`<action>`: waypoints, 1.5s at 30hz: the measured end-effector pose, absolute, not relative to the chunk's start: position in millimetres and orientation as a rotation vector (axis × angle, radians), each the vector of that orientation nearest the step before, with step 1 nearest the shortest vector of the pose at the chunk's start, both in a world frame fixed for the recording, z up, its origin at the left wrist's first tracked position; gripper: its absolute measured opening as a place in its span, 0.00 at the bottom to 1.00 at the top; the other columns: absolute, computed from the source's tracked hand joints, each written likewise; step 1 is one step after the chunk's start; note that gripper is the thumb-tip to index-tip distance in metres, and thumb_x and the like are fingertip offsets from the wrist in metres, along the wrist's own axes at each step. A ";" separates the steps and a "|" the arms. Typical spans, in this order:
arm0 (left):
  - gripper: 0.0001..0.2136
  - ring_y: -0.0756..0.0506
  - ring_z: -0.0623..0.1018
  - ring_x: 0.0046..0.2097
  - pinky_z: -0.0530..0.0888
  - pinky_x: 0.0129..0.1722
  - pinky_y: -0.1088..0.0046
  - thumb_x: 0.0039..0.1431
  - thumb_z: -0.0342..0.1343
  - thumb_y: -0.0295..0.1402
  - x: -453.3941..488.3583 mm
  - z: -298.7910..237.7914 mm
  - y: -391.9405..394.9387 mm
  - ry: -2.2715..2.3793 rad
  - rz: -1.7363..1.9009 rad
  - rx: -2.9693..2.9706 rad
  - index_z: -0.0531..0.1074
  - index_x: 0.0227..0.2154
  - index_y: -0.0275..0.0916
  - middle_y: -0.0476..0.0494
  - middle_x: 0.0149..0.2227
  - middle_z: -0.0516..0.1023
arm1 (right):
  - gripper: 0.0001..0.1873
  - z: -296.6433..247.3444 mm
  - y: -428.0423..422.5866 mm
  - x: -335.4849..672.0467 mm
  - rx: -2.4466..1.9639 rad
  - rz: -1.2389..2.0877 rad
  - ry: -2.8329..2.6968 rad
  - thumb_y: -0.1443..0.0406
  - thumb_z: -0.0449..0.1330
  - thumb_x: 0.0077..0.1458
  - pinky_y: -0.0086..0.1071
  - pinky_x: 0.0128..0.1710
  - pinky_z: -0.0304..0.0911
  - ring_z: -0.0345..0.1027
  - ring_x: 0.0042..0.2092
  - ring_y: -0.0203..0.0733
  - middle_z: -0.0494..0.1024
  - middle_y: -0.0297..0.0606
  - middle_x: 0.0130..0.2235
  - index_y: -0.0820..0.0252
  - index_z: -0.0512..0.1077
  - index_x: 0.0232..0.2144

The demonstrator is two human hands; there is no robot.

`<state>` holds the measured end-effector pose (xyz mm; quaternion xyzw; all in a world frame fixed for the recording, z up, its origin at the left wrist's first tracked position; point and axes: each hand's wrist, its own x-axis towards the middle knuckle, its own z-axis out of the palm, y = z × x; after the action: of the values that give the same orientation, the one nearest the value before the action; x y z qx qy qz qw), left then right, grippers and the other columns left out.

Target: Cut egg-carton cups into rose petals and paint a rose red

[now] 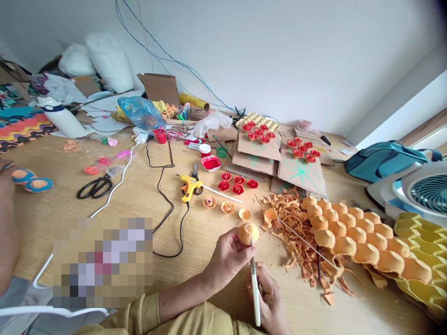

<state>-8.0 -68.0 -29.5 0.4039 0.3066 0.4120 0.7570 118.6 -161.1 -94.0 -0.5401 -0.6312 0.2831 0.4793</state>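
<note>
My left hand (pixel 228 256) is closed around an orange egg-carton cup (pixel 248 232) and holds it up near the floor's front middle. My right hand (pixel 267 298) grips white-handled scissors (pixel 254 291) whose blades point up into the cup. A pile of orange carton scraps (pixel 291 232) lies just right of the hands. An orange egg tray (pixel 356 237) stretches beyond it to the right. Three unpainted paper flowers (pixel 227 207) sit ahead of the cup.
A yellow glue gun (pixel 190 186) and its black cord lie ahead. Red painted roses (pixel 238 182) sit beyond, more on cardboard sheets (pixel 302 172). Black scissors (pixel 95 187) lie left. A red paint bowl (pixel 211 163), a fan (pixel 424 190) and a teal bag (pixel 384 158) are nearby.
</note>
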 end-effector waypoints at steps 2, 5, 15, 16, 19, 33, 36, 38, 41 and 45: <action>0.14 0.53 0.68 0.26 0.69 0.27 0.77 0.50 0.67 0.36 -9.5 -28.4 -66.7 0.628 0.893 0.901 0.67 0.30 0.37 0.53 0.26 0.67 | 0.14 -94.9 -160.4 119.0 -1.324 0.693 -1.525 0.61 0.52 0.64 0.31 0.28 0.55 0.57 0.30 0.40 0.64 0.33 0.26 0.56 0.63 0.25; 0.13 0.52 0.70 0.29 0.71 0.31 0.75 0.54 0.64 0.38 -12.9 -27.8 -63.8 0.566 0.895 0.896 0.67 0.31 0.37 0.50 0.28 0.70 | 0.13 -95.5 -158.5 119.0 -1.320 0.705 -1.521 0.61 0.52 0.63 0.33 0.29 0.56 0.58 0.31 0.41 0.66 0.34 0.27 0.56 0.64 0.26; 0.12 0.53 0.67 0.28 0.65 0.31 0.76 0.55 0.65 0.39 -21.0 -28.2 -54.5 0.575 1.019 0.722 0.69 0.31 0.36 0.51 0.26 0.69 | 0.14 -103.3 -159.3 122.5 -1.309 0.839 -1.620 0.55 0.51 0.62 0.35 0.34 0.58 0.60 0.34 0.43 0.66 0.36 0.30 0.56 0.63 0.28; 0.12 0.54 0.66 0.28 0.65 0.31 0.76 0.56 0.64 0.39 -22.0 -28.3 -53.1 0.561 1.032 0.709 0.69 0.32 0.36 0.52 0.25 0.69 | 0.14 -103.7 -159.8 123.1 -1.304 0.854 -1.621 0.55 0.51 0.62 0.35 0.34 0.58 0.60 0.34 0.43 0.66 0.36 0.30 0.56 0.63 0.29; 0.10 0.54 0.65 0.28 0.64 0.32 0.76 0.57 0.63 0.36 -24.6 -30.1 -49.3 0.499 1.063 0.667 0.70 0.33 0.36 0.52 0.25 0.68 | 0.17 -104.3 -159.8 124.2 -1.300 0.912 -1.577 0.52 0.50 0.63 0.35 0.33 0.58 0.60 0.33 0.43 0.67 0.36 0.30 0.56 0.65 0.30; 0.10 0.55 0.65 0.26 0.62 0.29 0.76 0.55 0.64 0.35 -23.2 -31.8 -46.9 0.457 0.993 0.532 0.69 0.30 0.35 0.52 0.26 0.68 | 0.24 -96.4 -158.9 118.6 -1.291 0.997 -1.497 0.44 0.48 0.62 0.35 0.32 0.56 0.61 0.32 0.44 0.68 0.36 0.27 0.56 0.68 0.32; 0.10 0.55 0.66 0.25 0.63 0.28 0.76 0.54 0.64 0.35 -22.4 -32.1 -47.7 0.467 0.961 0.511 0.68 0.30 0.36 0.52 0.26 0.69 | 0.24 -95.3 -158.5 118.4 -1.293 1.006 -1.494 0.44 0.49 0.62 0.35 0.32 0.57 0.61 0.32 0.44 0.69 0.36 0.28 0.56 0.69 0.32; 0.11 0.54 0.66 0.25 0.63 0.28 0.76 0.54 0.64 0.34 -21.6 -31.9 -48.1 0.473 0.946 0.492 0.68 0.30 0.36 0.52 0.26 0.69 | 0.23 -94.8 -158.7 118.3 -1.286 1.007 -1.489 0.45 0.49 0.62 0.35 0.32 0.57 0.62 0.32 0.44 0.69 0.36 0.28 0.56 0.68 0.32; 0.10 0.54 0.67 0.25 0.63 0.28 0.76 0.53 0.64 0.35 -20.7 -31.4 -48.3 0.481 0.930 0.479 0.69 0.30 0.36 0.51 0.26 0.70 | 0.21 -94.2 -159.2 118.0 -1.275 1.005 -1.489 0.47 0.50 0.62 0.35 0.32 0.57 0.62 0.32 0.44 0.69 0.36 0.28 0.56 0.68 0.32; 0.10 0.54 0.66 0.25 0.63 0.27 0.76 0.55 0.64 0.36 -20.6 -32.4 -49.0 0.464 0.900 0.487 0.71 0.31 0.36 0.51 0.25 0.69 | 0.19 -94.1 -159.5 117.6 -1.266 0.966 -1.502 0.49 0.51 0.62 0.35 0.32 0.57 0.62 0.33 0.44 0.68 0.36 0.28 0.56 0.68 0.31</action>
<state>-20.6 -49.0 -32.4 0.2309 0.2202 0.4269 0.8461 117.6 -159.5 -94.1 -0.5138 -0.6098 0.3924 0.4584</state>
